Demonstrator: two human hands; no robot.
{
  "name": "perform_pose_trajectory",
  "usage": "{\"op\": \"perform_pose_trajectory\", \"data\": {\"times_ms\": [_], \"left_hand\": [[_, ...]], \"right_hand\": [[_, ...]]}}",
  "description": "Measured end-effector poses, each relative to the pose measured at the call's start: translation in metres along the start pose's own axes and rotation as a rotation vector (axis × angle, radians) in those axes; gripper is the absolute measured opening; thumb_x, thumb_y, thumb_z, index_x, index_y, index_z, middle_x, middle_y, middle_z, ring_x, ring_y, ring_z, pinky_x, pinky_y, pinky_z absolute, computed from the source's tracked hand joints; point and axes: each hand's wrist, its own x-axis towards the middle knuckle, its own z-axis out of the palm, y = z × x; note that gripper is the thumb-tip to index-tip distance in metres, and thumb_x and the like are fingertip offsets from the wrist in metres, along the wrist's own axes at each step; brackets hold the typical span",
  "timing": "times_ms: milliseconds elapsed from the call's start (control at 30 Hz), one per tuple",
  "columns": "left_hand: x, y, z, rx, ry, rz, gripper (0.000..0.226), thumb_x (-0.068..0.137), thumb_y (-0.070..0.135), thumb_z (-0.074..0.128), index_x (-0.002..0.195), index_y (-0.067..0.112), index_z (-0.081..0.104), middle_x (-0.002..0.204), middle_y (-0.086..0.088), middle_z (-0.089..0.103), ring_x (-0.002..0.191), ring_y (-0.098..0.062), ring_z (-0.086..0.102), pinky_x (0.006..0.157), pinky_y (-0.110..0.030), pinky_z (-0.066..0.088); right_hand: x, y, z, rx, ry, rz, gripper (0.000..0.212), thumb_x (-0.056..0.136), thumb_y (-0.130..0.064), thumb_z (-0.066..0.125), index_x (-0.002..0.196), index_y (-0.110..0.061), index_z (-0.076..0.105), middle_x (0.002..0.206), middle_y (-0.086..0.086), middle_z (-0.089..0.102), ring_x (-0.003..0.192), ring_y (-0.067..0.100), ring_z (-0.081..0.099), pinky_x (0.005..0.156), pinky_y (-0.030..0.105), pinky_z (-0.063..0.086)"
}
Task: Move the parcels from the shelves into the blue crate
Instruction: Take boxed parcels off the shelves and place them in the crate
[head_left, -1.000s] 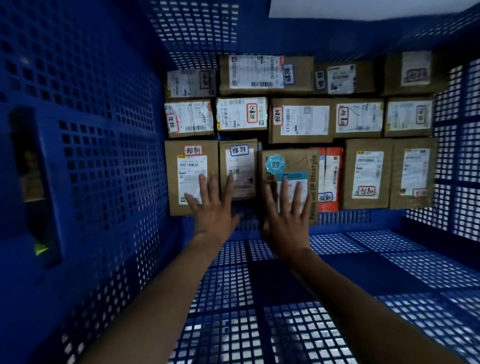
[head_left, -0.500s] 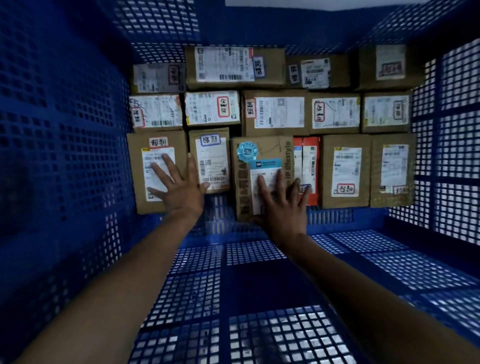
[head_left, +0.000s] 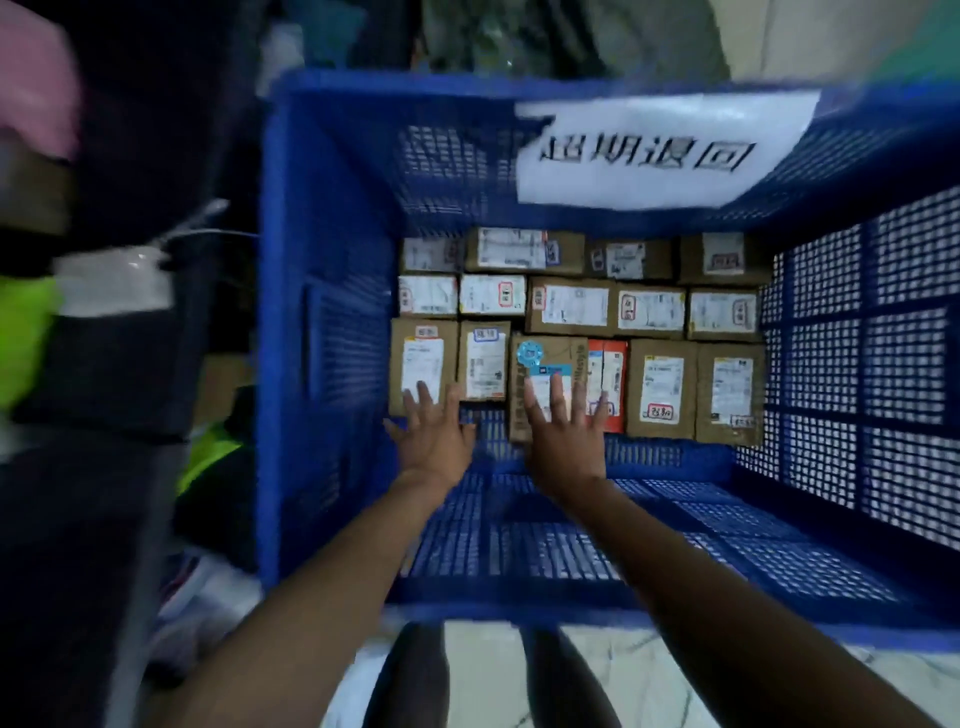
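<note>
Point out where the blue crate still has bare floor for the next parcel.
Bare mesh floor of the blue crate runs from the front parcel row to the near rim, wall to wall. A small notch lies before the short parcel, between the left hand and right hand. The far end is packed, three rows.

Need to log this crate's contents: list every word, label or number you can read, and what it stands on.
"超期退回": white paper sign on the far wall of the blue crate, blurred but legible.
Shipping labels on the parcels: too small and blurred to read.
Red-framed stickers: handwriting unreadable.
Side print on the parcel with the round blue sticker: blurred, unreadable.
</note>
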Motion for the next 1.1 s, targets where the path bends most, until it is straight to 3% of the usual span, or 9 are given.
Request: {"op": "perform_pose_trajectory", "data": {"times_ms": [67, 167, 267, 500, 600, 700, 867, 1100], "left_hand": [[-0.056, 0.002, -0.035, -0.037, 0.017, -0.018, 0.067, 0.101, 0.047, 0.030, 0.154, 0.028, -0.005, 0.162, -0.014, -0.008, 0.148, -0.036, -0.009, 0.113, -0.067, 0.008], [-0.146, 0.003, -0.088, -0.137, 0.062, -0.052, 0.066, 0.101, 0.043, 0.034, 0.154, 0.031, -0.002, 0.163, -0.010, -0.002, 0.149, -0.034, -0.005, 0.114, -0.065, 0.007], [-0.232, -0.001, -0.128, -0.189, 0.141, -0.069, 0.066, 0.098, 0.040, 0.040, 0.154, 0.032, 0.007, 0.163, -0.008, 0.005, 0.149, -0.033, -0.001, 0.114, -0.065, 0.010], [-0.402, -0.022, -0.150, -0.241, 0.298, -0.131, 0.072, 0.094, 0.040, 0.047, 0.155, 0.026, 0.011, 0.162, -0.012, 0.007, 0.149, -0.034, 0.001, 0.115, -0.064, 0.005], [-0.461, -0.041, -0.136, -0.306, 0.349, -0.222, 0.069, 0.095, 0.044, 0.042, 0.155, 0.022, 0.014, 0.161, -0.015, 0.012, 0.149, -0.037, 0.005, 0.113, -0.064, 0.005], [-0.517, -0.069, -0.114, -0.394, 0.416, -0.345, 0.068, 0.088, 0.042, 0.041, 0.152, 0.022, 0.029, 0.154, -0.018, 0.033, 0.143, -0.040, 0.026, 0.107, -0.069, 0.021], [-0.628, -0.116, -0.057, -0.421, 0.499, -0.567, 0.073, 0.095, 0.033, 0.043, 0.155, 0.026, 0.000, 0.163, -0.010, 0.003, 0.149, -0.034, -0.004, 0.115, -0.062, 0.002], [-0.784, -0.143, 0.057, -0.616, 0.513, -0.831, 0.075, 0.097, 0.034, 0.044, 0.155, 0.027, -0.004, 0.163, -0.008, -0.002, 0.149, -0.032, -0.010, 0.116, -0.062, 0.000]], "right_hand": [[-0.040, -0.010, -0.046, 0.029, 0.011, -0.015, 0.092, 0.092, -0.044, 0.052, 0.153, -0.028, -0.015, 0.162, 0.013, -0.012, 0.147, 0.042, -0.013, 0.113, 0.066, -0.010], [-0.113, -0.027, -0.111, 0.025, 0.031, -0.057, 0.090, 0.091, -0.052, 0.048, 0.154, -0.029, -0.013, 0.163, 0.010, -0.010, 0.149, 0.039, -0.009, 0.111, 0.063, -0.016], [-0.190, -0.048, -0.158, -0.006, 0.060, -0.151, 0.090, 0.090, -0.053, 0.047, 0.155, -0.027, -0.009, 0.164, 0.007, -0.011, 0.149, 0.038, -0.008, 0.114, 0.065, -0.009], [-0.320, -0.103, -0.220, -0.117, 0.109, -0.361, 0.087, 0.091, -0.057, 0.046, 0.154, -0.031, -0.008, 0.164, 0.005, -0.009, 0.149, 0.035, -0.009, 0.116, 0.062, -0.005], [-0.368, -0.129, -0.229, -0.169, 0.129, -0.462, 0.089, 0.092, -0.054, 0.048, 0.154, -0.030, -0.010, 0.164, 0.004, -0.010, 0.149, 0.036, -0.008, 0.116, 0.062, -0.004], [-0.413, -0.159, -0.225, -0.210, 0.198, -0.582, 0.088, 0.091, -0.052, 0.047, 0.154, -0.030, -0.009, 0.164, 0.004, -0.008, 0.150, 0.036, -0.005, 0.116, 0.062, -0.001], [-0.499, -0.205, -0.188, -0.319, 0.239, -0.756, 0.090, 0.091, -0.052, 0.049, 0.154, -0.030, -0.011, 0.164, 0.005, -0.009, 0.150, 0.036, -0.003, 0.116, 0.062, 0.002], [-0.630, -0.245, -0.106, -0.449, 0.166, -1.005, 0.091, 0.090, -0.054, 0.051, 0.154, -0.031, -0.008, 0.164, 0.005, -0.008, 0.150, 0.035, 0.002, 0.117, 0.062, -0.001]]}}
